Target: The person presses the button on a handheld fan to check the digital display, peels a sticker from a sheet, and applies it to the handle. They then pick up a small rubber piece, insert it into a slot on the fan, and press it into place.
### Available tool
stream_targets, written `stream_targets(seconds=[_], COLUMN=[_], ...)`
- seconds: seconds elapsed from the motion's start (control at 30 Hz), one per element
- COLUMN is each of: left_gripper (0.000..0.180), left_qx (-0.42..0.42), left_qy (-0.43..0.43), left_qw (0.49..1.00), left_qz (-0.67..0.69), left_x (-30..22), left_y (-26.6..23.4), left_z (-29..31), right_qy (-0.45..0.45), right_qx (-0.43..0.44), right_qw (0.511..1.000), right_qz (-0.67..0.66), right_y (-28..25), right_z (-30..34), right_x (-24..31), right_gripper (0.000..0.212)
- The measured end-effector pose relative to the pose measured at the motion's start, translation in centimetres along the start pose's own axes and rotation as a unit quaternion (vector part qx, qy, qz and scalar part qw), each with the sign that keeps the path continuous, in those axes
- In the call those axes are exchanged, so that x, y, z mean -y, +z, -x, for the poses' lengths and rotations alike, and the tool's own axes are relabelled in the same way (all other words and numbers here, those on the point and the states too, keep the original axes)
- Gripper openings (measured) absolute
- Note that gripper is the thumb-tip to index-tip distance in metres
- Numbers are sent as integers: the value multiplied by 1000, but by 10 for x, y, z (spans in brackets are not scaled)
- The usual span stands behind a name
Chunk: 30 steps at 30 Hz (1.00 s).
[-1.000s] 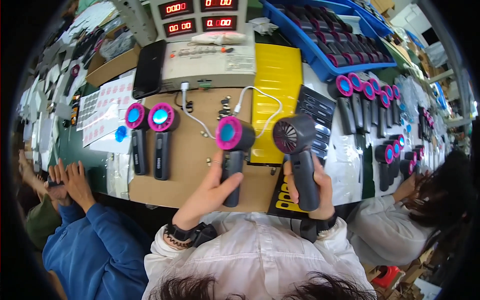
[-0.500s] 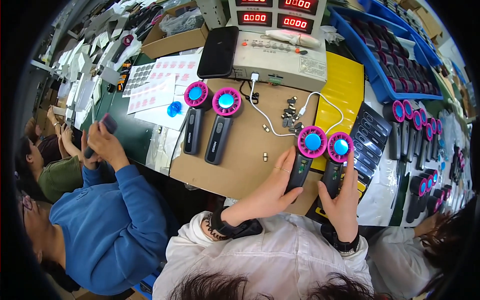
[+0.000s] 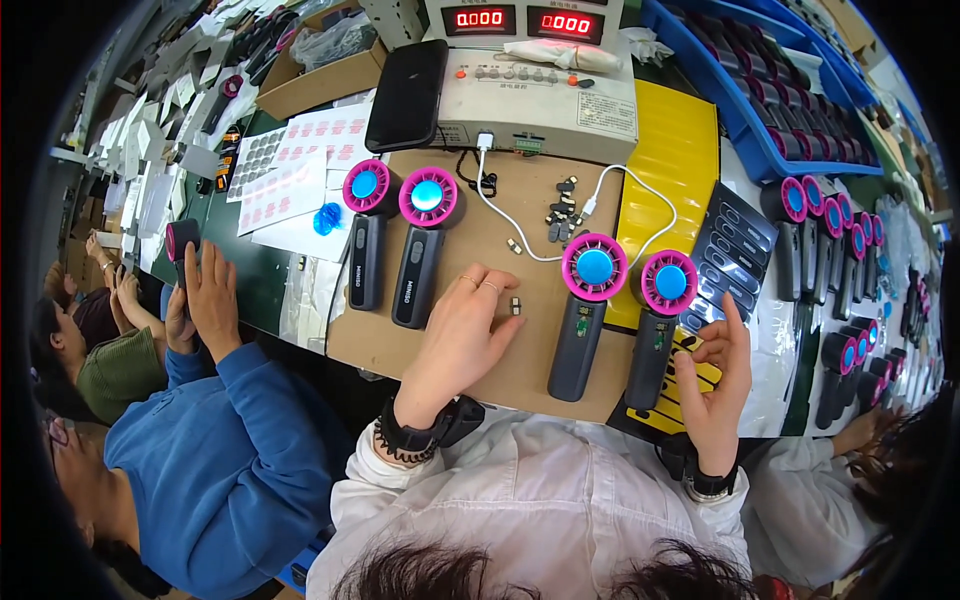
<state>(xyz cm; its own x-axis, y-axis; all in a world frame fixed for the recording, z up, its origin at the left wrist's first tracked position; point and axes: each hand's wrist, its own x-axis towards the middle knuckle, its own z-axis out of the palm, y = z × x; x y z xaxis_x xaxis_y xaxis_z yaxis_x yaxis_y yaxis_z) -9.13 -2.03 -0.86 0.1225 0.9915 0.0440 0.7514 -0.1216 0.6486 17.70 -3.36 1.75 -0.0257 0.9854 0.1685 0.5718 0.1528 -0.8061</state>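
My left hand point(image 3: 462, 335) rests over the brown board with its thumb and fingers apart and nothing visible in it. Close beside its thumb lies a small dark-and-metal connector piece point(image 3: 515, 305). Two dark handheld fans with pink rims and blue centres lie in front of me: one fan point(image 3: 575, 345) in the middle and another fan point(image 3: 650, 360) to its right, both with a small green circuit window in the handle. Just right of the second fan, my right hand point(image 3: 718, 375) is raised, open with loosely bent fingers. Two more fans, a left one point(image 3: 365, 262) and a nearer one point(image 3: 418, 278), lie beyond my left hand.
A white cable point(image 3: 520, 225) runs from a grey test box point(image 3: 560, 110) with red displays. Several small connectors point(image 3: 562, 215) lie near it. A black phone point(image 3: 407, 97) leans there. A blue crate point(image 3: 790, 165) holds fan parts. A co-worker in blue point(image 3: 215, 470) sits left.
Both hands have let go of the two nearer fans, which now lie on the board. My left hand has moved left, my right slightly right. The view has shifted a little.
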Motion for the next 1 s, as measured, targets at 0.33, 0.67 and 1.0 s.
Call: stream_targets(seconds=[0.33, 0.67, 1.0], left_gripper=[23, 19, 19], left_qx=[32, 46, -30], left_qy=[11, -17, 23], left_qw=[999, 999, 996], left_qz=[-16, -16, -78], left_x=[4, 2, 1], left_y=[0, 4, 5], left_z=[-5, -7, 2], right_qy=[-3, -48, -79], right_qx=[-14, 24, 36], right_qw=[1000, 998, 996], right_qz=[-13, -15, -3], right_y=[-6, -7, -10], right_z=[-1, 1, 0], right_x=[-4, -9, -7], right_gripper=[59, 50, 43])
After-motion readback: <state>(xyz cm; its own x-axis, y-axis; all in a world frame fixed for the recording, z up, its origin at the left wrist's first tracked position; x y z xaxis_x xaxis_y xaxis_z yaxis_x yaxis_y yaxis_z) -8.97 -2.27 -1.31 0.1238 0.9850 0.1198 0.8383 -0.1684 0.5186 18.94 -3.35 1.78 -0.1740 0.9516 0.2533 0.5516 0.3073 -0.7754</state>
